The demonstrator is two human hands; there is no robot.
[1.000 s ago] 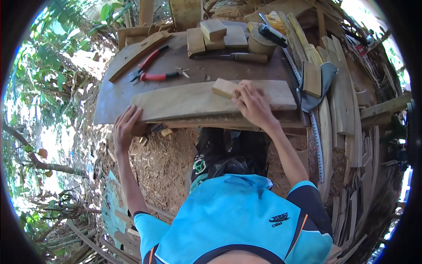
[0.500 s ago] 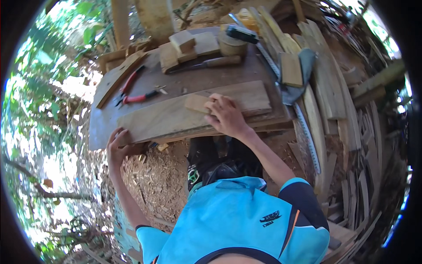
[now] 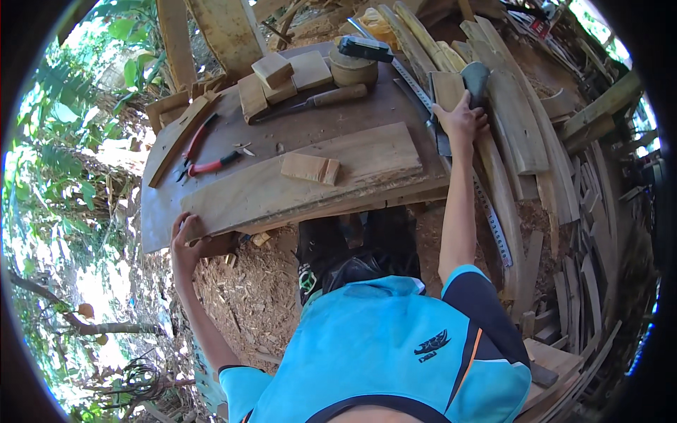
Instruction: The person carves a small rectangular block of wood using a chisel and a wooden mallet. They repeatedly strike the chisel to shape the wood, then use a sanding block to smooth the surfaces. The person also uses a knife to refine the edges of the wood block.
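Note:
A long wooden board [image 3: 360, 158] lies along the near edge of the worktable, and my left hand [image 3: 186, 243] grips its left end with curled fingers. On top of the board sits a small wood block [image 3: 305, 167], touched by neither hand. At the table's right side my right hand [image 3: 462, 121] is on a flat wooden block [image 3: 447, 87], thumb and fingers around its near end. A grey sheet [image 3: 475, 79] lies beside and under that block; its material is unclear, and my hand covers part of it.
Red-handled pliers [image 3: 206, 167] and a curved wood strip [image 3: 176, 143] lie at left. Farther back are stacked blocks [image 3: 272, 70], a wooden-handled blade tool [image 3: 338, 96] and a round wooden piece [image 3: 352, 70]. A measuring tape [image 3: 491, 224] runs along long slats [image 3: 518, 134] on the right.
My right hand has let go of the small block on the board and moved right and away to the flat block by the grey sheet. My left hand stays on the board's end.

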